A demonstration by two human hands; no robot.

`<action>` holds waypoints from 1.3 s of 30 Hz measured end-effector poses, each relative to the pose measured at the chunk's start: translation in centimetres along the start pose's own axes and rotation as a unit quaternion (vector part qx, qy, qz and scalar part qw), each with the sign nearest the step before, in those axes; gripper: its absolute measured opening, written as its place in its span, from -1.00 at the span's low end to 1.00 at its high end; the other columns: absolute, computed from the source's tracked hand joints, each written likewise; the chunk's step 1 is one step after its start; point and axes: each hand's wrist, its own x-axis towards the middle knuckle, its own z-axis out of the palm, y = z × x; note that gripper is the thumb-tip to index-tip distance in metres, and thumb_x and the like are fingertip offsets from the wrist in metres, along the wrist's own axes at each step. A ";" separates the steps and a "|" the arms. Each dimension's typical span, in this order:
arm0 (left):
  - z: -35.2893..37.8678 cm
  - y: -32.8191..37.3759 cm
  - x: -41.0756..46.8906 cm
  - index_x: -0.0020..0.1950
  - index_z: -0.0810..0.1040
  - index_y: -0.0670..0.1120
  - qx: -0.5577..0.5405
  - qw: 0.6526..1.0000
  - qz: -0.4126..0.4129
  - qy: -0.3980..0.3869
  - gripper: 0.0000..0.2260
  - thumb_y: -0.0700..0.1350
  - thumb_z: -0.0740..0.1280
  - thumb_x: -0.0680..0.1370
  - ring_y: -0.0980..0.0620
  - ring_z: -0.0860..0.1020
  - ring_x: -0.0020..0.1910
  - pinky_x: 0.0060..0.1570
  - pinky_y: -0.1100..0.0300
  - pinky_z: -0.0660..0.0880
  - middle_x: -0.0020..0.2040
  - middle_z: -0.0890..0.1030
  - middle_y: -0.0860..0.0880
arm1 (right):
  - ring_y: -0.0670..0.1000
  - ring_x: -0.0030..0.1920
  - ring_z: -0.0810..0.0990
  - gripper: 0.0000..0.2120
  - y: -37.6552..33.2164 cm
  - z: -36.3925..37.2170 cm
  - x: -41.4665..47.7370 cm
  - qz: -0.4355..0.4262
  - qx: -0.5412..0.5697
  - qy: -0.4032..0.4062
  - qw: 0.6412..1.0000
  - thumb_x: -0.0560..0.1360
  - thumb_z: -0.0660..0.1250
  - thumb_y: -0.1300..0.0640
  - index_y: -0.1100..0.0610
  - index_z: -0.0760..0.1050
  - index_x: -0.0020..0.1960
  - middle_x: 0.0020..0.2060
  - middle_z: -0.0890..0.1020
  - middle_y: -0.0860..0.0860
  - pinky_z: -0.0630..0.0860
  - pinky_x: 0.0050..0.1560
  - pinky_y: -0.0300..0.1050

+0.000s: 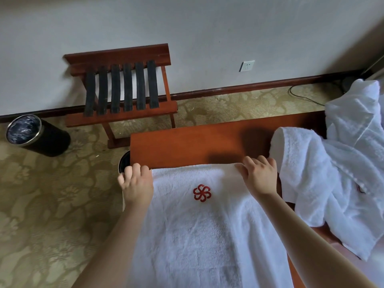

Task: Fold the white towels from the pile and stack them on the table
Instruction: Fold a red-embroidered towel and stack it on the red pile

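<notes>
Head view. A white towel (199,221) is lying flat on the table (187,144), running from frame centre toward 6 o'clock, with its red emblem (202,193) facing up near the far edge. The left hand (137,183) is gripping the towel's far corner at 9 o'clock of the emblem, fingers curling at the table's corner. The right hand (259,175) is holding the far edge between 2 and 3 o'clock of the emblem, fingers curling. A pile of towels (332,173) is sitting on the table at 3 o'clock, just beside the right hand. A slatted rack (124,88) is standing against the wall at 11 o'clock. A dark bin (31,132) is standing on the carpet (41,204) at 9 o'clock.
</notes>
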 end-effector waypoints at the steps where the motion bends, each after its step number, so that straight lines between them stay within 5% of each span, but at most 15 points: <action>1: 0.0 0.0 -0.1 -0.37 0.44 -0.14 0.002 1.000 0.002 -0.004 -0.75 -0.32 0.51 0.30 -0.12 0.45 -0.30 -0.20 0.01 0.41 -0.36 0.42 -0.07 | 0.12 -0.41 0.44 -0.68 -0.1 0.1 -0.1 0.001 0.003 -0.019 1.000 0.45 0.47 0.05 0.14 0.42 -0.35 -0.54 0.46 -0.01 0.34 -0.24 -0.04; 17: -0.4 0.0 -0.1 -0.29 0.55 -0.19 -0.038 0.998 -0.010 -0.044 -0.85 -0.21 0.45 0.45 -0.17 0.51 -0.18 -0.02 -0.11 0.44 -0.28 0.51 -0.11 | 0.16 -0.34 0.47 -0.75 -1.2 0.2 0.0 0.067 -0.010 -0.038 0.997 0.39 0.52 0.09 0.19 0.49 -0.30 -0.44 0.50 0.06 0.41 -0.25 0.03; 21: -0.4 -0.1 0.1 -0.11 0.59 -0.22 -0.075 0.994 -0.024 -0.080 -0.93 -0.23 0.42 0.46 -0.22 0.52 0.02 0.12 -0.18 0.36 -0.05 0.57 -0.17 | 0.20 -0.16 0.51 -0.87 -2.0 0.1 0.3 0.087 -0.004 -0.038 0.996 0.41 0.46 0.13 0.18 0.55 -0.15 -0.25 0.55 0.10 0.44 0.05 0.16; 24: -1.1 0.6 1.0 -0.12 0.59 -0.21 -0.129 0.987 0.026 -0.093 -0.84 -0.37 0.43 0.35 -0.23 0.51 -0.01 0.00 -0.14 0.42 -0.03 0.57 -0.15 | 0.19 -0.11 0.53 -0.89 -3.3 0.0 1.0 0.039 0.053 -0.025 0.998 0.42 0.42 0.20 0.16 0.58 -0.06 -0.16 0.56 0.09 0.43 0.12 0.17; 27: -1.4 1.6 1.9 -0.20 0.54 -0.21 -0.199 0.965 0.084 -0.148 -0.93 -0.29 0.39 0.47 -0.14 0.49 -0.18 -0.21 0.00 0.43 -0.17 0.51 -0.10 | 0.15 -0.04 0.50 -0.84 -5.0 0.1 1.9 0.002 0.105 -0.126 0.986 0.48 0.38 0.08 0.11 0.57 0.04 -0.08 0.54 0.05 0.39 -0.01 0.03; 30: -0.6 2.0 2.0 -0.07 0.48 -0.19 -0.237 0.949 0.039 -0.203 -0.92 -0.19 0.25 0.57 -0.08 0.47 -0.18 -0.24 0.09 0.40 -0.07 0.44 -0.08 | 0.09 0.07 0.44 -0.73 -5.4 0.7 2.5 -0.007 0.106 -0.210 0.972 0.50 0.34 -0.06 0.04 0.53 0.14 0.03 0.51 0.01 0.32 -0.03 -0.03; 34: 0.0 1.3 2.0 0.12 0.44 -0.12 -0.222 0.946 0.011 -0.237 -0.85 -0.12 0.25 0.58 -0.02 0.42 -0.24 -0.29 0.13 0.37 0.08 0.40 -0.08 | 0.04 0.07 0.42 -0.72 -5.0 1.2 2.5 -0.007 0.079 -0.214 0.974 0.52 0.27 -0.15 0.01 0.46 0.09 0.00 0.52 -0.06 0.22 -0.06 -0.09; 39: 0.1 0.4 2.9 0.09 0.37 -0.05 -0.182 0.925 0.024 -0.332 -0.85 -0.03 0.24 0.57 0.01 0.39 -0.10 -0.19 0.13 0.35 0.05 0.41 -0.01 | 0.06 0.06 0.42 -0.69 -5.1 1.3 2.3 -0.026 0.041 -0.224 0.973 0.55 0.21 -0.15 0.07 0.50 0.06 -0.01 0.50 -0.02 0.25 -0.06 -0.07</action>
